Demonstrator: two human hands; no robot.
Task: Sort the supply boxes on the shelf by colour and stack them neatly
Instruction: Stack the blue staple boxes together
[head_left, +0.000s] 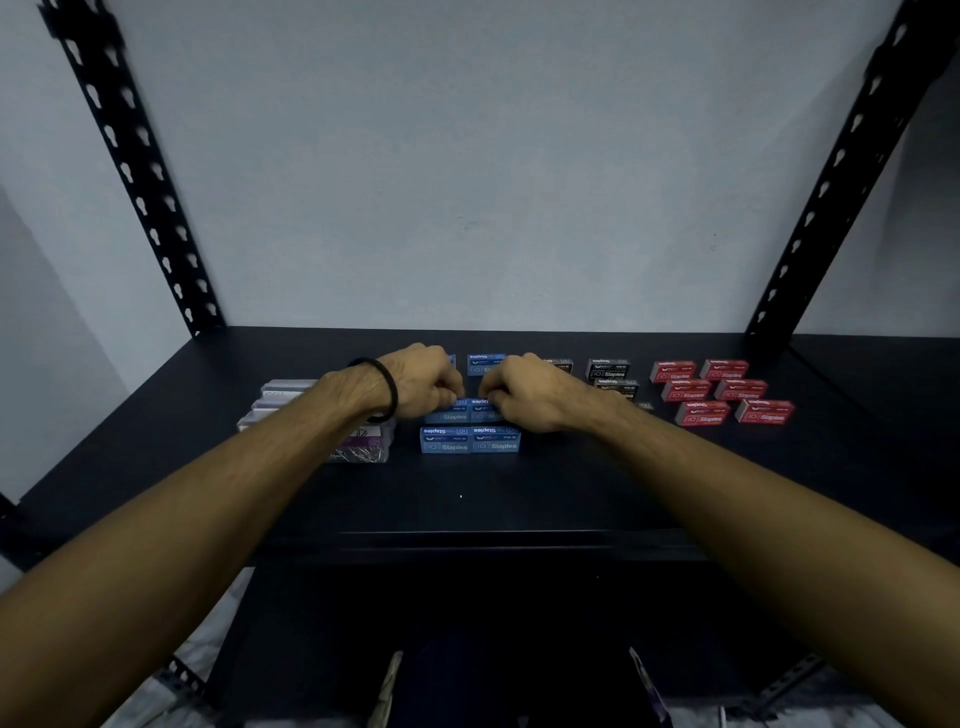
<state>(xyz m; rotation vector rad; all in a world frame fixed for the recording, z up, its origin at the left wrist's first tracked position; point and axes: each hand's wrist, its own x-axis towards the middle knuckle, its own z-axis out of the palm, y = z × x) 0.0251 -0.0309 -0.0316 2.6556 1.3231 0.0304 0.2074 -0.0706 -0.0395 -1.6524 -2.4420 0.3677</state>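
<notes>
So from the head cam I'm looking down at a black metal shelf (519, 499) with staple boxes spread across it. Both hands are out in the middle. The left hand (423, 382), with a black band (387, 387) round the wrist, has its fingers curled down onto the top of a blue staple box (448, 413) in the middle pair, and the right hand (524, 392) is doing the same on the blue box next to it (485, 413). It looks like a pinch on each, but the fingertips are tucked under, so I can't swear to exactly how they grip.

Towards 6 o'clock from the hands, two more blue staple boxes (470, 440) sit side by side, touching, labels facing me. At 12 o'clock from the hands there's another blue one (483, 364) near the back wall, and a sliver of blue shows behind the left knuckles.

Out at 3 o'clock the black staple boxes (609, 370) are grouped, partly hidden by the right wrist. Further along that way, six red staple boxes (722, 392) lie in two neat columns, not stacked.

At 9 o'clock, under the left forearm, is a bunch of clear purple-tinted boxes (358, 447), the near one showing what looks like clips inside.
</notes>
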